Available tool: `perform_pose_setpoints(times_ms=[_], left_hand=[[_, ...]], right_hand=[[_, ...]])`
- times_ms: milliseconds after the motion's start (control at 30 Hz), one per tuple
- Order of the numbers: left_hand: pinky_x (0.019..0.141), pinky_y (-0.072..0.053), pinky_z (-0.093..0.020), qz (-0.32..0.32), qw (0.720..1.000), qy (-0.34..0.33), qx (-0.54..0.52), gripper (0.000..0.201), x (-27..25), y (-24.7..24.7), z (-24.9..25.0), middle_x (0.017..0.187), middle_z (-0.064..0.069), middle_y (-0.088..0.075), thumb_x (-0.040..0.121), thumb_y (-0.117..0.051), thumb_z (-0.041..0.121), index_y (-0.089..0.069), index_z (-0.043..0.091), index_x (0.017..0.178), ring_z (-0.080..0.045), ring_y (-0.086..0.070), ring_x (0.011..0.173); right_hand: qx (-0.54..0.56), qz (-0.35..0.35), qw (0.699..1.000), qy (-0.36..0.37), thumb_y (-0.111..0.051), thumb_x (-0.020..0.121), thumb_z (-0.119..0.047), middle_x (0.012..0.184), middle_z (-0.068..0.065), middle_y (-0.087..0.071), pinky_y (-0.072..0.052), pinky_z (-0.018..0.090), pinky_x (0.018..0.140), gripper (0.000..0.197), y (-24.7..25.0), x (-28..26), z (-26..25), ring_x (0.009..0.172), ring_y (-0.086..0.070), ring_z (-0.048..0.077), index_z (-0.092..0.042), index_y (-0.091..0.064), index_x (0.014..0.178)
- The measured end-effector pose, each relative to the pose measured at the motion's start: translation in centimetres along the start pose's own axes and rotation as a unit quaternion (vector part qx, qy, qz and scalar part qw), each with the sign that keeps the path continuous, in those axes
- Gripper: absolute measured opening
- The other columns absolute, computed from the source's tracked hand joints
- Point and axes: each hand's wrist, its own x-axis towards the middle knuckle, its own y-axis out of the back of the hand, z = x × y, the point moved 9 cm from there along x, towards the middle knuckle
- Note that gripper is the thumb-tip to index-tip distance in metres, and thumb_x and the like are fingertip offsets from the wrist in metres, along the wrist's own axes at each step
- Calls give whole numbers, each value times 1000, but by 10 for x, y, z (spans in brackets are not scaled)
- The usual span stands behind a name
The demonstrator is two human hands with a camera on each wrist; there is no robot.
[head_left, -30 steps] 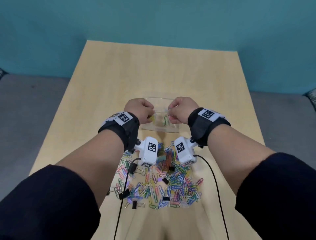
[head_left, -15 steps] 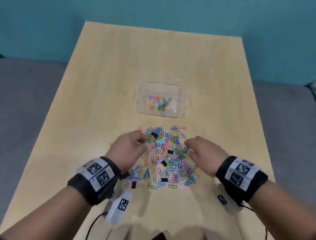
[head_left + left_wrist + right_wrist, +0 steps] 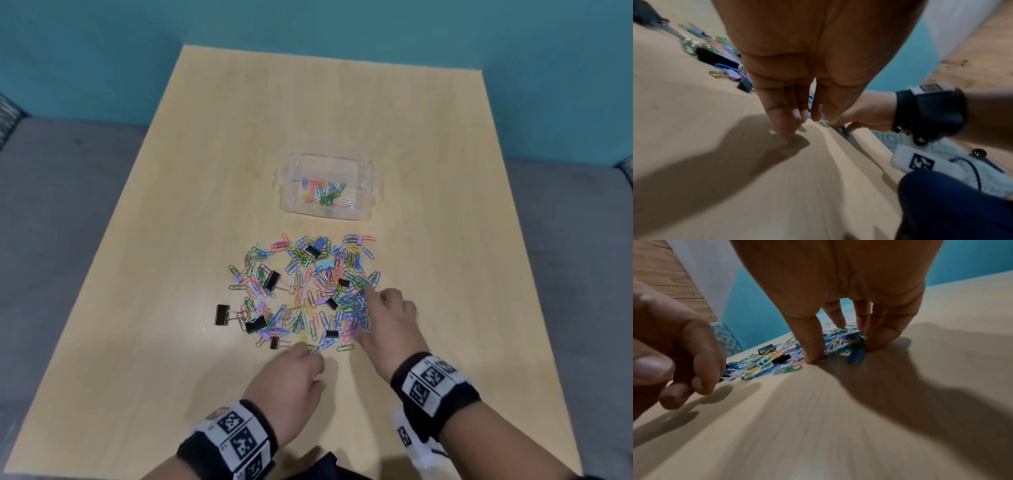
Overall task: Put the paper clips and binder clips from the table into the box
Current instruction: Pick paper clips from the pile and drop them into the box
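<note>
Now that both hands are back from the box (image 3: 327,186) at centre frame, right hand (image 3: 387,320) pinches paper clips (image 3: 301,291); left hand (image 3: 291,383) hovers loose w/ nothing — next load starting.

One clear box (image 3: 367,192), about eight binder clips (image 3: 222,314), countless paper clips (image 3: 301,294)

The right hand (image 3: 838,288) reaches down from twelve o'clock, its fingertips (image 3: 813,356) planted on the pale surface (image 3: 838,418) at the near edge of a heap of coloured paper clips (image 3: 777,363); its grip gathers a cluster of blue clips (image 3: 856,352); black binder clips (image 3: 780,360) lie among the heap; the left hand (image 3: 674,353) hovers at nine o'clock, fingers curled.
</note>
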Motion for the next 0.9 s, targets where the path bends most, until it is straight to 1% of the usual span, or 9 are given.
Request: perform_pose_setpoints(times_ms=[67,133,233,333,500,600,700,800,900], left_hand=[[87,-42,-34,35,998,3,53,21,7,7,6,109,2,-44,89,-49,30,-54,20,107,-22,-47,104],[89,-40,-34,76,993,21,87,29,17,19,10,119,-1,-40,89,-51,29,-49,20,116,-24,-40,108],[92,-39,-35,112,985,47,122,45,39,38,11,127,-5,-36,85,-58,33,-43,18,125,-27,-36,112],[89,-41,-37,93,979,83,160,57,61,45,4,121,-7,-40,76,-69,39,-42,16,121,-28,-38,109],[85,-43,-38,72,982,106,142,38,73,51,-7,115,-9,-42,81,-67,30,-51,14,110,-30,-39,106],[78,-45,-37,68,982,114,136,32,70,53,-17,114,-8,-39,81,-64,20,-49,15,108,-29,-40,105],[71,-41,-34,64,984,96,139,28,69,52,-20,111,-8,-40,81,-58,8,-47,15,105,-28,-42,102],[67,-38,-34,52,986,96,128,27,74,51,-24,105,-8,-42,80,-51,1,-47,15,103,-25,-42,87],[61,-38,-36,47,989,104,97,33,79,56,-25,98,-7,-41,76,-45,-6,-50,11,103,-25,-43,74]], right_hand=[[-2,17,1000,2,-63,84,-27,115,7,-42,-33,36,88,51,5,12,-4,100,-37,28,-18,-42,130],[3,25,1000,-3,-62,85,-21,112,9,-43,-33,37,82,36,8,20,-4,98,-40,30,-16,-49,118],[25,26,999,-11,-60,87,-17,113,10,-45,-34,35,78,31,10,26,-1,98,-43,31,-15,-49,116],[48,27,998,-26,-61,87,-16,111,9,-46,-35,34,74,27,14,29,3,98,-47,32,-14,-51,112],[74,7,996,-54,-53,85,-9,100,7,-45,-35,31,66,15,14,34,12,88,-51,31,-12,-54,99],[89,-2,994,-62,-51,83,-7,92,5,-43,-33,30,63,13,13,38,18,79,-48,28,-14,-54,93],[96,-16,993,-62,-53,81,-8,92,5,-47,-33,30,61,13,13,40,20,76,-49,27,-17,-55,90],[146,-22,986,-79,-54,77,-6,83,4,-56,-46,33,63,18,13,41,26,75,-60,29,-24,-51,74],[291,-26,946,-138,-58,77,-1,67,2,-54,-57,45,65,17,9,40,40,60,-66,30,-17,-56,73]])
